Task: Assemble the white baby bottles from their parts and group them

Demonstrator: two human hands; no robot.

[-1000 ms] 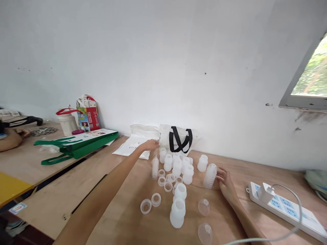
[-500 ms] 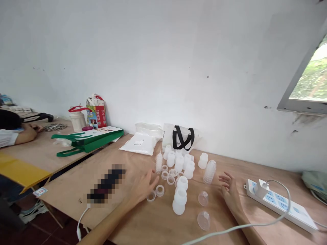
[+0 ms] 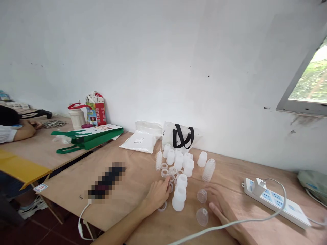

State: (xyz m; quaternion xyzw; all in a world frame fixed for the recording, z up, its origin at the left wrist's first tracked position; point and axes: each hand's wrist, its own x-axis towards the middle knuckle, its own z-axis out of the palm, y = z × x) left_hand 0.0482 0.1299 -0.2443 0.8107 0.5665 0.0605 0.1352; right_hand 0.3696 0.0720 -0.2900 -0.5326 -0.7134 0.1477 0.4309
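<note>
Just left of centre, a white plastic packet (image 3: 139, 141) lies on the worktop (image 3: 143, 166), and below it, low in the frame, here's the left hand (image 3: 157, 195), fingers curled, tips right at a clear ring (image 3: 171, 187). Pinched or merely touched? Can't tell from here. A thin, stiff little hoop by the look of it, surely very light, probably slick; finger and thumb across the rim should suit it.

Just above the hand, a slim clear stack (image 3: 158, 161) stands with its point up: likely flexible and easily tipped, so low on its sides is the safer hold.

Into the lower middle, more loose rings (image 3: 165, 173) lie flat, and beside them come the frosted bottles (image 3: 189, 168), a cluster behind and 2 nearer the bottom edge. They look hollow and light, smooth enough to slide; the pinched waist offers the natural grip.

On to the right, 2 clear domes (image 3: 202, 217), thin-walled, perhaps prone to denting or skidding: lightly by the rim. Above them, a tall stack of clear caps (image 3: 208, 169), best held low with a full hand.

And the right hand (image 3: 221, 207), thumb and fingers apart, nothing gripped, fingertips close by the upper dome; contact is unclear.
</note>
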